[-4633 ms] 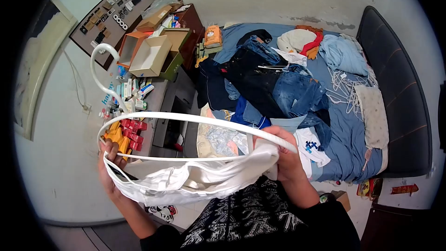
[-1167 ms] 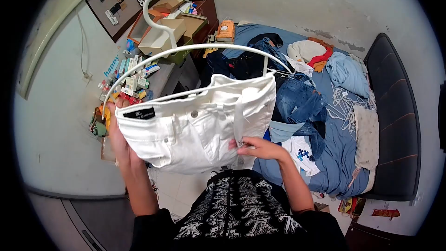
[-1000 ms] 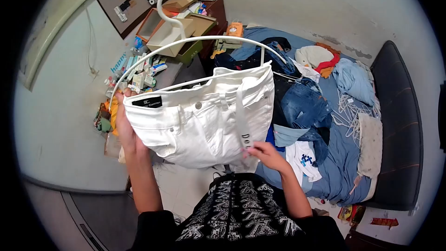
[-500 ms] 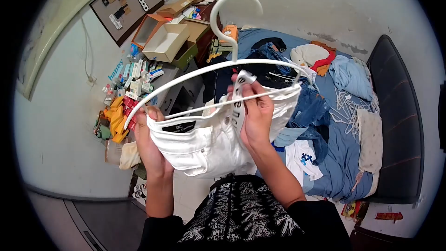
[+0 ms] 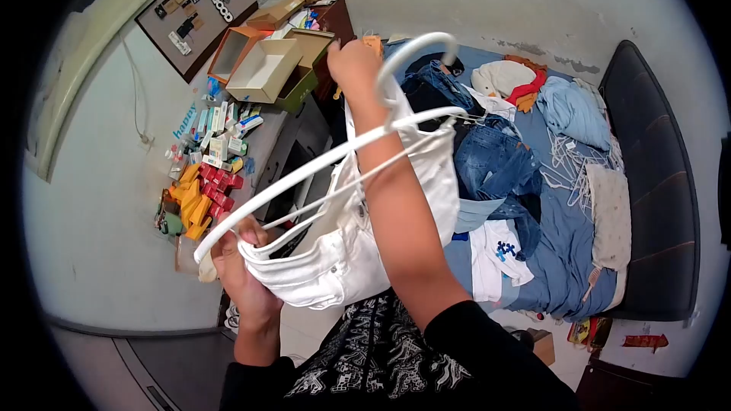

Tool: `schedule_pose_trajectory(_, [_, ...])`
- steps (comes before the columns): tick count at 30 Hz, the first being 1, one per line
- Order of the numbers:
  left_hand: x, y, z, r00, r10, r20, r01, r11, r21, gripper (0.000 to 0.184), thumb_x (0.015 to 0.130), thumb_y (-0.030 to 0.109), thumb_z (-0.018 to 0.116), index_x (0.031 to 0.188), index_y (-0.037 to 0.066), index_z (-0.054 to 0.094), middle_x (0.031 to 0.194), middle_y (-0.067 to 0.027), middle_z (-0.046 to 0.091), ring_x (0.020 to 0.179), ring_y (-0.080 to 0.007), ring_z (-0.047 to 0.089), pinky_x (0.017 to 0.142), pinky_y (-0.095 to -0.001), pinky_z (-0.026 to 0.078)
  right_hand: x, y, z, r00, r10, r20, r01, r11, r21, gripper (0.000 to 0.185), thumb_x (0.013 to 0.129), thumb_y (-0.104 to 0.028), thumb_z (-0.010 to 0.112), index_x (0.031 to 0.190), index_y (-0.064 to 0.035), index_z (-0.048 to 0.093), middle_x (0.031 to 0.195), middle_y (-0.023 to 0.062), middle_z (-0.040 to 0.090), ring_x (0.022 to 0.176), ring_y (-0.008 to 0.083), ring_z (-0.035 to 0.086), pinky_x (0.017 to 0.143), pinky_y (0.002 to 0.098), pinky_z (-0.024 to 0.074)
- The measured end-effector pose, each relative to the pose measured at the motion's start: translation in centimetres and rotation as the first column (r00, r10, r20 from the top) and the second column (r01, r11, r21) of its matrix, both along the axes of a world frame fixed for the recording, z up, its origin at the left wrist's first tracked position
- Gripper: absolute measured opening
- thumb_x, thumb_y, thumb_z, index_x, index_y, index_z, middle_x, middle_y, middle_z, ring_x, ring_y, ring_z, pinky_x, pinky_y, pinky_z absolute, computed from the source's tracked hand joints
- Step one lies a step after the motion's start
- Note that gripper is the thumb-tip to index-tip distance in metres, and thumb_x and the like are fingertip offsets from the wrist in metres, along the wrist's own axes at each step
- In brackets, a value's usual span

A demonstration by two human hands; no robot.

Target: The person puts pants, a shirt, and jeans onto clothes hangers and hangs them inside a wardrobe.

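White jeans-style bottoms (image 5: 335,262), with a button and a waistband, hang tilted on a white plastic hanger (image 5: 285,184). My left hand (image 5: 242,259) is closed on the hanger's lower left end and the waistband together. My right hand (image 5: 355,68) is raised beyond the hanger, near the hook, its fingers curled. A white strap (image 5: 349,118) runs up behind the right wrist toward that hand; the fingertips and their exact grip are hidden. The right forearm crosses in front of the bottoms and covers their middle.
Jeans (image 5: 495,160), a white printed shirt (image 5: 499,255) and loose hangers (image 5: 567,175) lie on the blue bed (image 5: 567,266). At the left, a desk holds open boxes (image 5: 266,68), small cartons (image 5: 221,137) and yellow packets (image 5: 190,198).
My right hand has moved up and away from the waistband, beyond the hanger. The hanger and bottoms have tilted, left end lower. The left hand keeps its grip, slightly lower.
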State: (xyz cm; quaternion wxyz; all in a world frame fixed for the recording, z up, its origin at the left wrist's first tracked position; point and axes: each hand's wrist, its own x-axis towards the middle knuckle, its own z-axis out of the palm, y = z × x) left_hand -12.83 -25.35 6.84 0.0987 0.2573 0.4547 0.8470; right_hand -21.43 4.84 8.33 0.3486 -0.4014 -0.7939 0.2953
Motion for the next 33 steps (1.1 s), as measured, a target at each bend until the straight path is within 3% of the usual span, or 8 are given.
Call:
schedule_pose_trajectory(5, [-2.6, 1.4, 0.7, 0.988, 0.14, 0.064, -0.133, 0.985, -0.107, 0.02, 0.104, 0.023, 0.043, 0.092, 0.007, 0.048, 0.075, 0.001, 0.044, 0.062, -0.0057, 0.041, 0.056, -0.0213, 0.036, -0.5, 0.5, -5.0, 0.856, 0.323, 0.404, -0.341, 0.939, -0.027, 0.051, 0.096, -0.045, 0.043, 0.105, -0.0031, 0.072, 0.11, 0.0194, 0.068, 0.104, 0.0342, 0.066, 0.086, 0.0446, 0.0523])
schedule_pose_trajectory(11, [-6.2, 1.8, 2.1, 0.97, 0.146, 0.197, -0.128, 0.987, -0.1, 0.028, 0.104, 0.032, 0.043, 0.088, 0.01, 0.05, 0.077, 0.0044, 0.044, 0.063, -0.0037, 0.038, 0.057, -0.0202, 0.035, 8.1, -8.2, -2.0, 0.795, 0.56, 0.233, -0.574, 0.818, -0.007, 0.039, 0.093, -0.033, 0.054, 0.089, 0.0032, 0.069, 0.086, 0.0212, 0.068, 0.083, 0.0336, 0.068, 0.073, 0.0423, 0.0543])
schedule_pose_trajectory(13, [-8.1, 0.5, 1.4, 0.992, -0.098, 0.076, 0.103, 0.993, -0.058, 0.029, 0.104, 0.032, 0.043, 0.086, 0.01, 0.049, 0.075, 0.0047, 0.044, 0.061, -0.0037, 0.038, 0.056, -0.0206, 0.035, 8.9, -10.1, -5.4, 0.809, 0.578, -0.108, -0.475, 0.75, 0.46, 0.036, 0.091, -0.027, 0.057, 0.094, 0.0075, 0.064, 0.079, 0.0174, 0.066, 0.074, 0.0323, 0.066, 0.074, 0.0411, 0.0537])
schedule_pose_trajectory(19, [-8.1, 1.2, 2.0, 0.974, -0.036, 0.225, 0.053, 0.996, -0.068, 0.023, 0.103, 0.031, 0.047, 0.101, 0.008, 0.051, 0.079, 0.0032, 0.051, 0.064, -0.0036, 0.049, 0.061, -0.0185, 0.045, 13.8, -13.1, -4.0, 0.951, 0.166, 0.262, -0.261, 0.886, 0.385, 0.037, 0.091, -0.033, 0.059, 0.092, 0.0038, 0.063, 0.07, 0.0092, 0.061, 0.066, 0.0225, 0.062, 0.063, 0.0333, 0.0487])
schedule_pose_trajectory(26, [-8.8, 1.7, 1.9, 0.922, -0.077, 0.379, 0.093, 0.995, -0.024, 0.025, 0.104, 0.03, 0.043, 0.095, 0.008, 0.053, 0.07, 0.003, 0.05, 0.058, -0.0086, 0.048, 0.057, -0.0239, 0.049, 20.3, -16.0, -2.8, 0.876, 0.423, 0.23, -0.473, 0.667, 0.575, 0.053, 0.093, -0.032, 0.054, 0.118, 0.0156, 0.056, 0.112, 0.028, 0.061, 0.111, 0.038, 0.058, 0.097, 0.0396, 0.0477])
schedule_pose_trajectory(28, [-8.1, 1.6, 3.1, 0.874, -0.04, 0.483, 0.08, 0.995, -0.062, 0.03, 0.104, 0.03, 0.04, 0.081, 0.011, 0.045, 0.06, 0.0042, 0.036, 0.05, -0.0074, 0.034, 0.046, -0.0234, 0.035, 23.2, -16.9, -0.2, 0.706, 0.46, 0.539, -0.706, 0.52, 0.481, 0.055, 0.091, -0.027, 0.059, 0.123, 0.0163, 0.052, 0.12, 0.0307, 0.058, 0.121, 0.0428, 0.052, 0.105, 0.046, 0.041])
schedule_pose_trajectory(31, [-8.3, 0.6, 2.8, 0.867, -0.22, 0.447, 0.208, 0.975, 0.075, 0.033, 0.105, 0.03, 0.039, 0.076, 0.012, 0.039, 0.056, 0.005, 0.03, 0.048, -0.0064, 0.026, 0.043, -0.024, 0.026, 27.5, -15.4, 0.3, 0.418, 0.888, 0.189, -0.729, 0.205, 0.653, 0.049, 0.098, -0.036, 0.04, 0.107, 0.0086, 0.061, 0.101, 0.0242, 0.063, 0.099, 0.0366, 0.06, 0.091, 0.0378, 0.0471])
schedule_pose_trajectory(33, [-8.0, 0.8, 3.3, 0.871, -0.035, 0.49, 0.061, 0.997, -0.038, 0.032, 0.105, 0.029, 0.038, 0.078, 0.012, 0.039, 0.057, 0.0054, 0.031, 0.046, -0.0061, 0.026, 0.043, -0.0232, 0.026, 33.8, -9.9, 2.7, -0.155, 0.966, 0.208, -0.879, -0.232, 0.418, 0.064, 0.102, -0.049, 0.028, 0.133, 0.0018, 0.052, 0.124, 0.0288, 0.057, 0.119, 0.0345, 0.057, 0.105, 0.0241, 0.0403])
